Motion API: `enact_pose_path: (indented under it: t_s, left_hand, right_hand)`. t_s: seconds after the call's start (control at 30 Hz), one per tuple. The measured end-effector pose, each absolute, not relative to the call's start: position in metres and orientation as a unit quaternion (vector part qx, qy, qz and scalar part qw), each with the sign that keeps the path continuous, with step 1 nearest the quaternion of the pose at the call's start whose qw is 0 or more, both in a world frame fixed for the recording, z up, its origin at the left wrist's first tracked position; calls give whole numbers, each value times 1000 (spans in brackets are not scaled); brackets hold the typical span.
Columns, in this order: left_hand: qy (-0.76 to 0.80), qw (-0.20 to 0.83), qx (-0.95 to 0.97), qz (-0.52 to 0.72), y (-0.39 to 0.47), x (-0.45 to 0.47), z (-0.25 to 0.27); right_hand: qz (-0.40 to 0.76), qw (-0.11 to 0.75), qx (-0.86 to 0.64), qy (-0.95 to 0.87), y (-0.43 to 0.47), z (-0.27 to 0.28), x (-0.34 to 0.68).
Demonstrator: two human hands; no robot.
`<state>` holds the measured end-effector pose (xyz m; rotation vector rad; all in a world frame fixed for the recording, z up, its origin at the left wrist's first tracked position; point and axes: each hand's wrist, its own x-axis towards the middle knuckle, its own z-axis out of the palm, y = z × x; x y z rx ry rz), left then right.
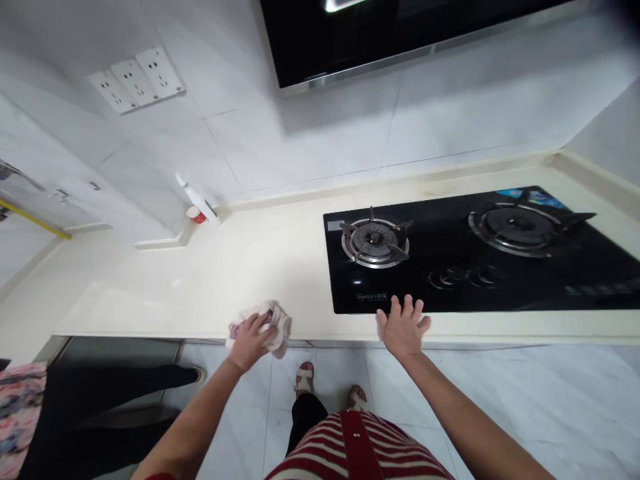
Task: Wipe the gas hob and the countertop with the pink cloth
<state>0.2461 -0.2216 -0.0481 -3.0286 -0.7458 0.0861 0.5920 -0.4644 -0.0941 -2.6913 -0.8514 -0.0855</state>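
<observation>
My left hand [253, 341] presses a crumpled whitish cloth [281, 327] against the front edge of the cream countertop [200, 280]. Part of the cloth hangs over that edge, and its fingers lie bent across the fabric. My right hand [403, 328] holds nothing. Its fingers are spread and rest at the counter's front, with the tips on the near rim of the black glass gas stove [420, 247]. The left burner [375, 241] and the stove knobs [450, 277] are just beyond it.
A red-and-white paper cup [196, 215] and a white upright object [199, 199] stand by the wall corner. Wall sockets [136, 79] are at upper left, and a black range hood [400, 33] overhangs the back. Another person in dark trousers [100, 407] stands at left.
</observation>
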Motion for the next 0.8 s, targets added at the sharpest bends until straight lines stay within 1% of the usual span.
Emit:
enact_pose_path:
  t_s: [0.07,0.2,0.27,0.37,0.57,0.7,0.8]
  left_hand:
    - [-258,38,-965,23,-211,232,-40]
    - [-254,74,-964,-2,-227,246,-43]
    - [-210,68,-975,-14,-254,277,-50]
    - [-108,48,-993,-25,-306,348,-60]
    - [48,72,-995,-46,-398,501,-68]
    - [79,86,-991,-58,-421,541,-70]
    - [83,91,-990,-66,-419,538,-70]
  right_hand:
    - [-7,154,-930,-333,-479,-90,603]
    - [49,201,-894,-397,-512,-82,627]
    - [77,230,-882,-404,-520,-78,635]
    - [116,280,-872,-383,-521,-74,645]
    - [143,337,-857,-363,-515,-80,665]
    - [134,359,-844,-375,-518,-90,668]
    - [126,340,-853,-376,-519,-93,662]
